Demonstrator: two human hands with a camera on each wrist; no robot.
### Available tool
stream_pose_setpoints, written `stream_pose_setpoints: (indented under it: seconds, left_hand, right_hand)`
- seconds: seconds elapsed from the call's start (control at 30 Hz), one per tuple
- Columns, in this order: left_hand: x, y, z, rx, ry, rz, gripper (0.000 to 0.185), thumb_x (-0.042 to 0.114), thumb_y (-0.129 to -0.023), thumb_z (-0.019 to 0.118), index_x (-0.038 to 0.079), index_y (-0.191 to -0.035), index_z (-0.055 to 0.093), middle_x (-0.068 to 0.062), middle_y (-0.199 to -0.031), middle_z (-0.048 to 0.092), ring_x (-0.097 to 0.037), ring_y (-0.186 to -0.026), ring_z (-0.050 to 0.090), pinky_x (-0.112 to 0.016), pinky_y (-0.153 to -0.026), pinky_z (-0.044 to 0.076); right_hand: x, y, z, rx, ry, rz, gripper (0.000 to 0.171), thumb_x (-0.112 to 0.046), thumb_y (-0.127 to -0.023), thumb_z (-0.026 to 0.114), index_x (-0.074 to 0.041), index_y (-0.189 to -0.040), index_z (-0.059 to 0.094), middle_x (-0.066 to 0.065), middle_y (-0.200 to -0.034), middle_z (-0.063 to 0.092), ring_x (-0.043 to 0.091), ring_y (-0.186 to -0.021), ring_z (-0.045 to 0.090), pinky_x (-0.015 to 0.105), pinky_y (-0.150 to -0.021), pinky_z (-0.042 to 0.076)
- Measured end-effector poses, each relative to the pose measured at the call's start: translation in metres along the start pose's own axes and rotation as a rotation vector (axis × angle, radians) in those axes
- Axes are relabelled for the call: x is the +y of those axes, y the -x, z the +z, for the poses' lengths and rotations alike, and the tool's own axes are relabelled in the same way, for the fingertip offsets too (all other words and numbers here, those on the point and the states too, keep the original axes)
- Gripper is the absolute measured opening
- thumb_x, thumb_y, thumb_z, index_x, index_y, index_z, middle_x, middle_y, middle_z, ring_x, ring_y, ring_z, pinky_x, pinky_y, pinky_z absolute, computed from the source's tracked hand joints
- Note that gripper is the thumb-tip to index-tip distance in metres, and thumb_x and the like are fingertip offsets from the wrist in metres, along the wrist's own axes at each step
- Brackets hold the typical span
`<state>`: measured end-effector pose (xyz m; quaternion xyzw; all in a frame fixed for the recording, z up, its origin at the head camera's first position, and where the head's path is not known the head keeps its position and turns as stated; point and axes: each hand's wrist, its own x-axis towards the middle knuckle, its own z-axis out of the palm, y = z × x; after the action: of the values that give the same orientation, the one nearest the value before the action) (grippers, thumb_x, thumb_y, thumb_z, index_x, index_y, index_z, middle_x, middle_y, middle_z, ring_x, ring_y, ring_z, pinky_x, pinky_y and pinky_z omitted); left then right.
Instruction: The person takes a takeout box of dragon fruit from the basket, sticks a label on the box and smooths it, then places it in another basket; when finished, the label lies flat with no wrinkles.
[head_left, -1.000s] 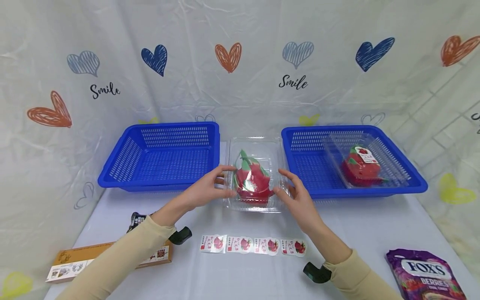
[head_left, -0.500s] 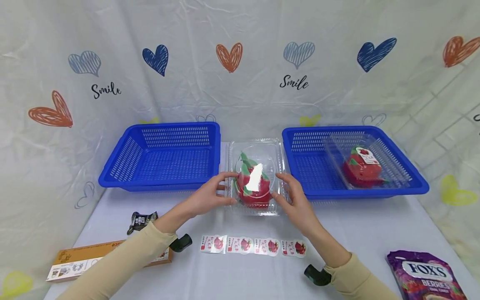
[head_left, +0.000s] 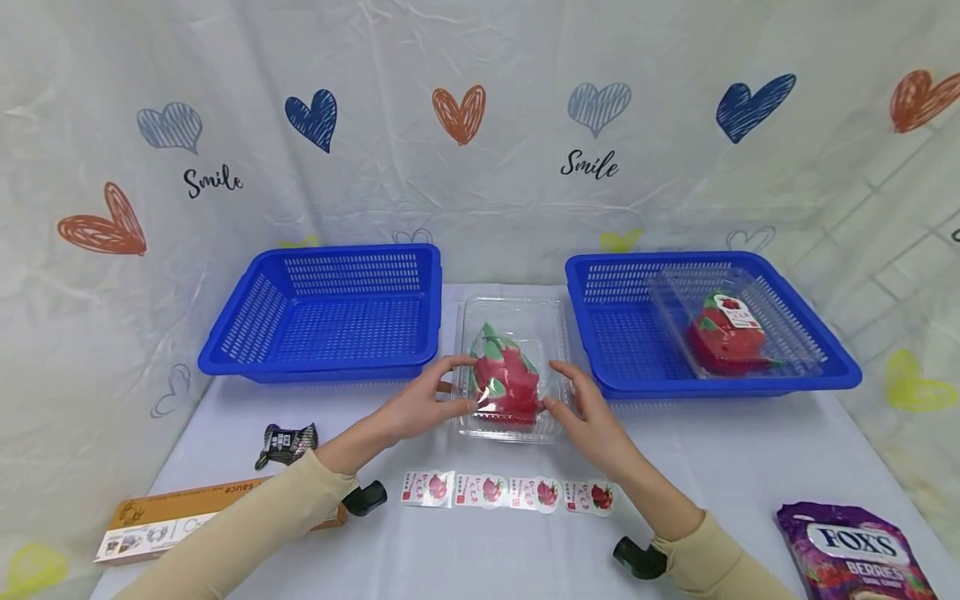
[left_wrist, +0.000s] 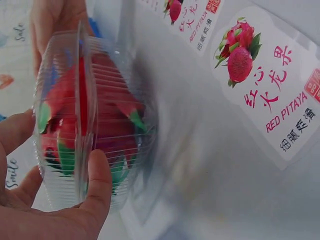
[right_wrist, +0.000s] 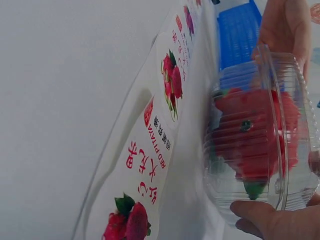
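Note:
A clear plastic clamshell box [head_left: 517, 312] with a red and green dragon fruit [head_left: 510, 383] inside is at the middle of the table, between two blue baskets. My left hand [head_left: 420, 408] grips its left side, and my right hand [head_left: 596, 421] holds the right side. In the left wrist view, the thumb [left_wrist: 99, 175] presses near the seam where lid and base meet. The right thumb [right_wrist: 255, 212] touches the box's lower edge in the right wrist view. The lid looks closed. Just in front lies a strip of several red pitaya stickers [head_left: 491, 491].
One blue basket [head_left: 322, 371] stands at the left. The right blue basket [head_left: 720, 386] contains another boxed dragon fruit [head_left: 723, 337] bearing a sticker. A small black packet [head_left: 287, 444] and an orange-white carton [head_left: 161, 521] lie left; a purple candy bag [head_left: 855, 550] lies front right.
Both hands have drawn the box slightly toward me, away from the back wall. Their hold on its sides stays much the same. The stickers and baskets have not moved.

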<state>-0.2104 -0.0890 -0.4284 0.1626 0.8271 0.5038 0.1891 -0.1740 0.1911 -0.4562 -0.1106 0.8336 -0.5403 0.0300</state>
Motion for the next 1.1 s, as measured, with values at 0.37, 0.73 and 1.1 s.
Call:
stream_pose_setpoints:
  seconds: [0.37,0.73,1.1]
  left_hand:
    - [-0.006,-0.007,0.006,-0.018,0.052,-0.044,0.069,0.042,-0.088,0.071,0.040,-0.146,0.035,-0.004,-0.149,0.035,-0.028,-0.115,0.054,-0.047,-0.085,0.051]
    - [-0.011,-0.009,0.010,0.002,0.107,-0.045,0.069,0.041,-0.088,0.071,0.039,-0.146,0.035,-0.002,-0.150,0.033,-0.025,-0.105,0.057,-0.046,-0.079,0.053]
    - [-0.013,-0.008,0.012,-0.001,0.109,-0.041,0.066,0.042,-0.089,0.069,0.041,-0.146,0.035,-0.003,-0.153,0.029,-0.026,-0.110,0.055,-0.046,-0.080,0.052]
  right_hand:
    - [0.001,-0.006,-0.005,-0.038,-0.087,0.158,0.059,-0.037,-0.101,0.053,-0.025,-0.153,0.026,0.012,-0.160,0.014,0.044,-0.141,0.025,0.065,-0.104,0.030]
    - [0.000,-0.006,-0.008,-0.071,-0.134,0.182,0.061,-0.040,-0.100,0.053,-0.025,-0.153,0.025,0.012,-0.160,0.014,0.046,-0.138,0.030,0.066,-0.104,0.028]
    - [-0.002,-0.003,-0.011,-0.083,-0.156,0.193,0.059,-0.038,-0.101,0.053,-0.027,-0.152,0.026,0.010,-0.161,0.008,0.048,-0.141,0.023,0.066,-0.105,0.027]
